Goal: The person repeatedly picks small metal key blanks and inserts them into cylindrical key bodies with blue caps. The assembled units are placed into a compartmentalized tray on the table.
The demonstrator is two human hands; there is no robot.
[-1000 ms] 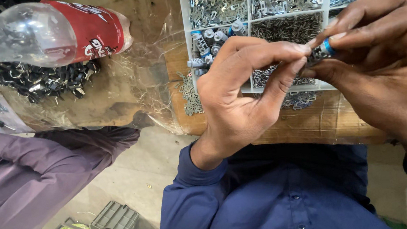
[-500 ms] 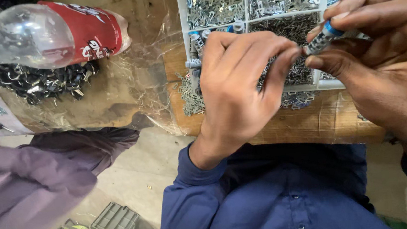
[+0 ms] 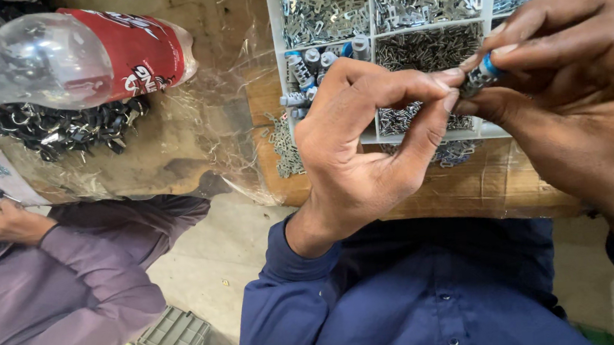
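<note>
Pinching a small metal cylinder with a blue band (image 3: 482, 76) between them, the left hand (image 3: 364, 145) and right hand (image 3: 574, 90) hold it slanted, blue end up-right, above a white compartment tray (image 3: 365, 38) of small metal parts.

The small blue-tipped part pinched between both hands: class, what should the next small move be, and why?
Probably press or twist it further together. The small blue-tipped part is pinched between the fingertips of the left hand and right hand, above the divided tray of metal pieces, apparently mid-assembly.
</note>
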